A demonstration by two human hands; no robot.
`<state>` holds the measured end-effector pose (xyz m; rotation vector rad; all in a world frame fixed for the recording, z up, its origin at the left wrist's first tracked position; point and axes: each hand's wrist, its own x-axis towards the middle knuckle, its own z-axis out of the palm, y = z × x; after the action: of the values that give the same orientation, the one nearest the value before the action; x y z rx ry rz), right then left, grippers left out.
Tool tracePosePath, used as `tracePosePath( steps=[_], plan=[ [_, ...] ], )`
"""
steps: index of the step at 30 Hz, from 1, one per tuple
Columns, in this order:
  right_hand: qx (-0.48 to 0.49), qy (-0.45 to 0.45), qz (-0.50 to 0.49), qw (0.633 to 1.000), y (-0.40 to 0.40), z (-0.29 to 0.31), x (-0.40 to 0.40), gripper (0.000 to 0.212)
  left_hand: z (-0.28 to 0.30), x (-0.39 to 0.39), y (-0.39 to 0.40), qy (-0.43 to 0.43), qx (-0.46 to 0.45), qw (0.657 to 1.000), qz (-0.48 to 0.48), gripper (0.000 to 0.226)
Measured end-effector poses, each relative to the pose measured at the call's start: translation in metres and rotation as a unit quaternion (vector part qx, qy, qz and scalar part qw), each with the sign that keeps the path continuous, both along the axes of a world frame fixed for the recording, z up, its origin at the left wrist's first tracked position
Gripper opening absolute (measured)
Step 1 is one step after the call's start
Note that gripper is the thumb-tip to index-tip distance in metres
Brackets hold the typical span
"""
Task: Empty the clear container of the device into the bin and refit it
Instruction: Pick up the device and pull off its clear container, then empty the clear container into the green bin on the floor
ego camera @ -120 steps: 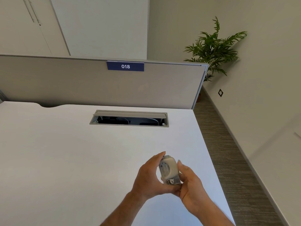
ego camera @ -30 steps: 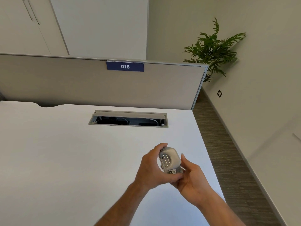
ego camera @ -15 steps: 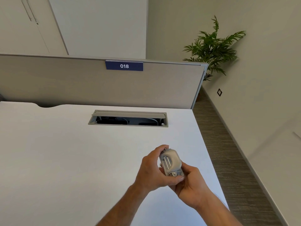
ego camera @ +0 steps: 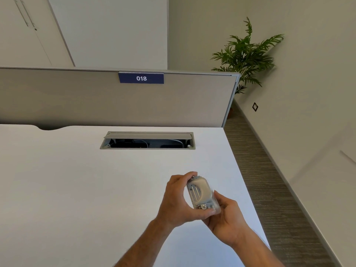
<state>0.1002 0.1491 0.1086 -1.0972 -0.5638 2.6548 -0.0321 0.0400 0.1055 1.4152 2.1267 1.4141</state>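
A small grey device (ego camera: 200,192) with slots on its face and a clear container (ego camera: 216,206) along its right and lower side is held above the white desk (ego camera: 77,189), near the desk's right edge. My left hand (ego camera: 178,201) wraps the device from the left, thumb under its lower end and fingers over its top. My right hand (ego camera: 226,218) cups it from below and the right, with fingers pressed on the clear part. No bin is in view.
A grey cable tray opening (ego camera: 147,140) sits in the desk further back. A grey partition (ego camera: 96,101) with a blue "018" label (ego camera: 141,78) stands behind the desk. Striped carpet (ego camera: 269,189) and a potted plant (ego camera: 244,54) are to the right.
Both hands have kept hold of the device throughout. They shifted slightly up the desk and the device has tilted a little, with the right fingers moving along its clear side.
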Motion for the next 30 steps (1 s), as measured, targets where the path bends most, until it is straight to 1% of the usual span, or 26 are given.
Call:
tracePosePath(
  steps=[5,11,15,20,30],
  plan=[
    [-0.011,-0.012,-0.04,0.999,0.008,-0.014,0.015,0.044,-0.017,-0.005,-0.004,-0.005,-0.032,0.999,-0.019,0.103],
    [-0.034,-0.027,-0.105,0.994,0.018,-0.026,0.037,0.044,-0.051,-0.013,-0.017,-0.013,-0.089,0.996,-0.024,0.107],
    [-0.039,-0.035,-0.115,0.992,0.018,-0.031,0.049,0.044,-0.078,-0.013,-0.023,-0.018,-0.135,0.989,-0.05,0.106],
    [-0.048,-0.035,-0.129,0.99,0.011,-0.034,0.055,0.043,-0.106,-0.008,-0.026,-0.032,-0.176,0.982,-0.054,0.105],
    [-0.061,-0.014,-0.138,0.988,-0.001,-0.036,0.06,0.043,-0.13,-0.008,-0.027,-0.05,-0.209,0.974,-0.074,0.103]
  ],
)
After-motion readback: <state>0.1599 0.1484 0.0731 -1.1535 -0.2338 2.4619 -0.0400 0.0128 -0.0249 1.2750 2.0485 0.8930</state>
